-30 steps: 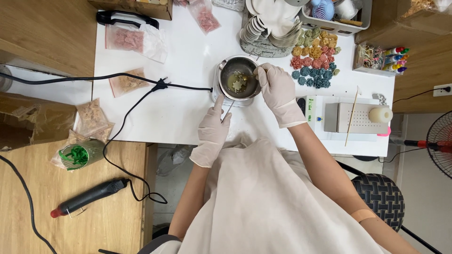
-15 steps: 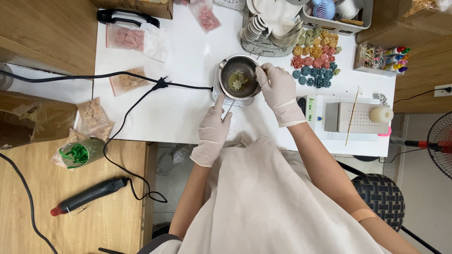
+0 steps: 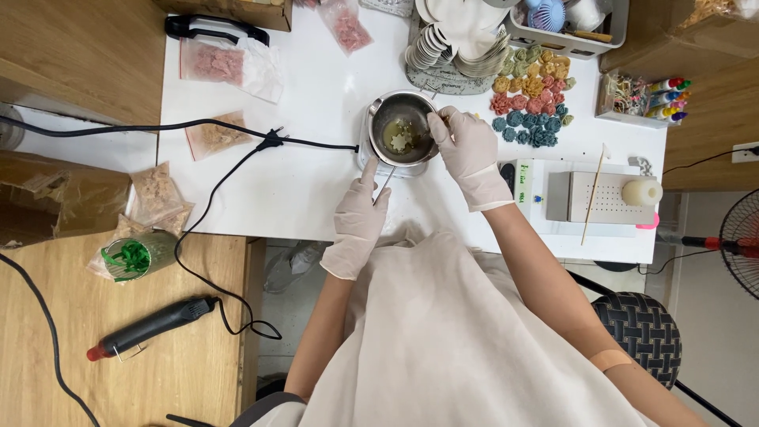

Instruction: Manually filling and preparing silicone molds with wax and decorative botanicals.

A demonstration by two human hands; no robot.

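Nearest the camera, both forearms reach forward from a cream apron, each hand in a pale glove. The left hand (image 3: 360, 224) lies low at the near edge of the white table (image 3: 316, 190), fingers curled around the thin metal handle (image 3: 383, 183) of the small steel pot (image 3: 402, 136) — the grip is closed on it. The right hand (image 3: 468, 153) comes in from the right, wrist bent, fingertips pinched at the pot's right rim; what they pinch is too small to tell. The pot sits mid-table on a small heater, holding yellowish liquid with a pale star-like piece in it. A black power cord (image 3: 213, 126) runs left from the heater across the table. Right of the hands stands a white scale (image 3: 589, 198) with a wooden stick laid over it. Beyond the pot lie coloured wax flowers (image 3: 531, 107) — orange, pink, teal — and a stack of white dishes (image 3: 451, 43). Off to the left, on a lower wooden surface, rests a heat gun (image 3: 150, 326).
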